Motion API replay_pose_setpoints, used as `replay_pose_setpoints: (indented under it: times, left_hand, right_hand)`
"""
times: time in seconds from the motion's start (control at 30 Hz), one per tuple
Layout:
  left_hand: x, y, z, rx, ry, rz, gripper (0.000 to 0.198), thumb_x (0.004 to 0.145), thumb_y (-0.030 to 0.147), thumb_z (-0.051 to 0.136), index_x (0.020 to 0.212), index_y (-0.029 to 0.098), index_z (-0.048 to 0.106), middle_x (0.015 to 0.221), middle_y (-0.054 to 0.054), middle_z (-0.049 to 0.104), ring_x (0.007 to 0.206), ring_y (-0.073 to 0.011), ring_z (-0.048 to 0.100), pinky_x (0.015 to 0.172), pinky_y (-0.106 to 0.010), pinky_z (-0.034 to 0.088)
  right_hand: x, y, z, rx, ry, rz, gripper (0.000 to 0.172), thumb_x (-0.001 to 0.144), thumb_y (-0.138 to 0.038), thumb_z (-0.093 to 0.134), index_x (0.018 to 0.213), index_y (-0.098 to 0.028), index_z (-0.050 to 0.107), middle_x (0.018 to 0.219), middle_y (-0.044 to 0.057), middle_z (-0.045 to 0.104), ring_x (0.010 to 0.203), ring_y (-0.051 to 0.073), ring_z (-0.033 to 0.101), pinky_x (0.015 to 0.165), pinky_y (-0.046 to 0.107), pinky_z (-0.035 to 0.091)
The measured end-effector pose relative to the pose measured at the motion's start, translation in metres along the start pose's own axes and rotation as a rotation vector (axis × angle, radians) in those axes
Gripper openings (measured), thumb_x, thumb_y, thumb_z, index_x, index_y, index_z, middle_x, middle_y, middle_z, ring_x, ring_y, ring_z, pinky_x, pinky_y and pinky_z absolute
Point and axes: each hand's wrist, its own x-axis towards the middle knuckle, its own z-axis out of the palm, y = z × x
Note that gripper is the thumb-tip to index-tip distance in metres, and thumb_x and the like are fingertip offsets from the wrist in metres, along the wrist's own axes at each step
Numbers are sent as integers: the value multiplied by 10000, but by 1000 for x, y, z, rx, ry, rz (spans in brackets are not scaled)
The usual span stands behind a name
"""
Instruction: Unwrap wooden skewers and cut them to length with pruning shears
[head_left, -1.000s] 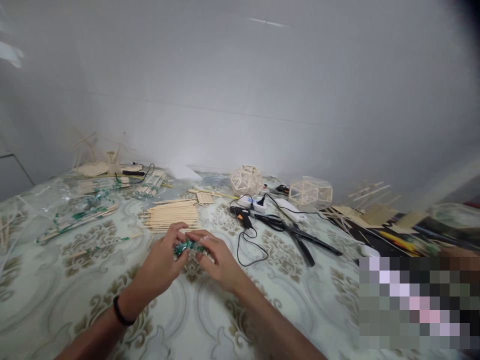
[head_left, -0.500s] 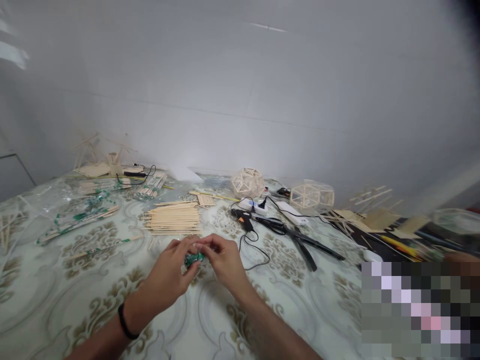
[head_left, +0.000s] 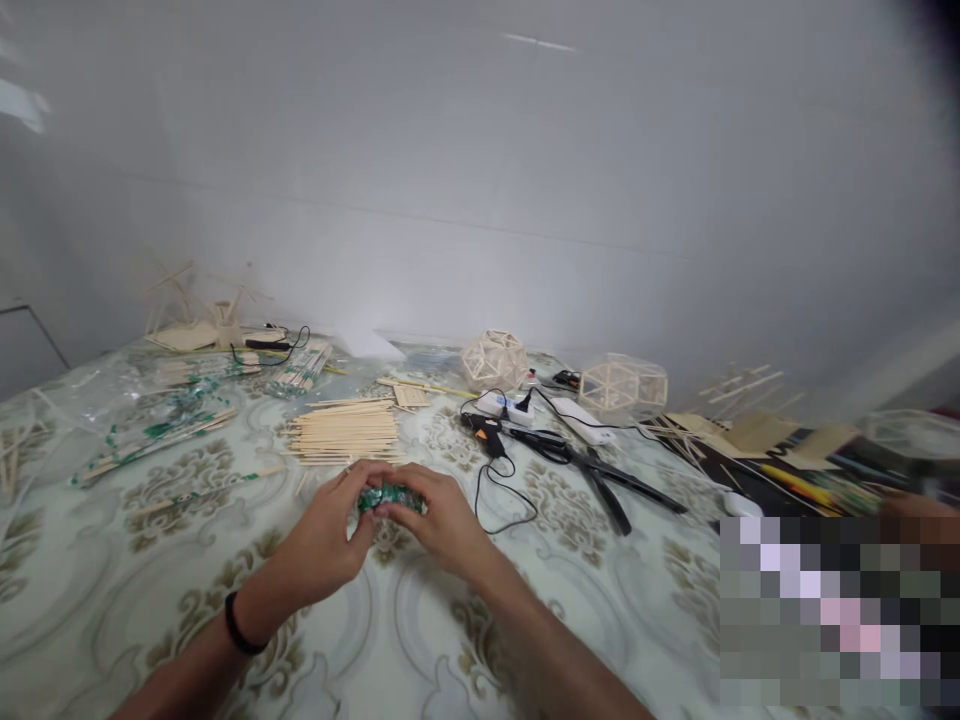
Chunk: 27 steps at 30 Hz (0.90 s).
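While both forearms reached in over the near edge of the table [head_left: 409, 640], the left hand [head_left: 334, 525] and the right hand [head_left: 439, 515] met near the middle of the surface, gripping a crumpled green-and-clear wrapper [head_left: 387, 496] between them. The fingers of each hand were bent over its far side, with the thumbs closed in on the side toward the near edge; how hard they pressed, I could not tell. A black band [head_left: 241, 625] circled the left wrist. Just beyond the hands, toward the far edge, lay a row of bare wooden sticks [head_left: 345, 435], side by side. One stick in a printed sleeve [head_left: 206, 493] lay by itself toward the left edge, with a clear bag [head_left: 97, 395] nearer the far left corner. To the right of the sticks were a glue gun [head_left: 486, 435], its cord looping toward the near edge, and a black tool [head_left: 637, 485] with long arms. A ball-shaped stick frame [head_left: 493, 362] and a longer frame [head_left: 622, 385] stood along the far edge, well apart from the hands.
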Motion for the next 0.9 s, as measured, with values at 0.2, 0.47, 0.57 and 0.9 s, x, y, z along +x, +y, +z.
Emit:
replay_pose_setpoints:
  times: [0.2,0.47,0.57,0.9]
  left_hand:
    - [2,-6,3,0,65,-13,499,812,16,510,1267,218,548,1222,-102,559,1194,-263,591,1063,-461,502]
    - [3,-15,15,-376,183,-168,333,861,183,654,1176,247,566,1281,-76,472,1031,-207,683,932,-403,598]
    - [6,-11,12,-575,226,-260,374,806,204,741,1127,250,555,1167,-40,564,929,-169,690,825,-328,605]
    - [16,-6,-4,-803,149,-529,546,653,279,872,1049,227,500,818,-1,693,842,-218,699,674,-335,631]
  right_hand:
    - [-4,3,7,-74,-5,31,297,802,-72,701,1056,-215,756,1028,60,775,952,209,715,885,316,527]
    - [-3,0,19,-17,240,-37,257,767,-41,585,948,-184,698,979,67,738,933,191,692,863,287,524]
    - [-5,-5,20,37,324,-73,212,796,-66,591,932,-189,697,972,61,742,930,185,692,865,282,528]
    - [-7,-8,30,336,372,249,540,840,-208,660,1368,-232,546,1022,31,752,795,172,701,718,280,539]
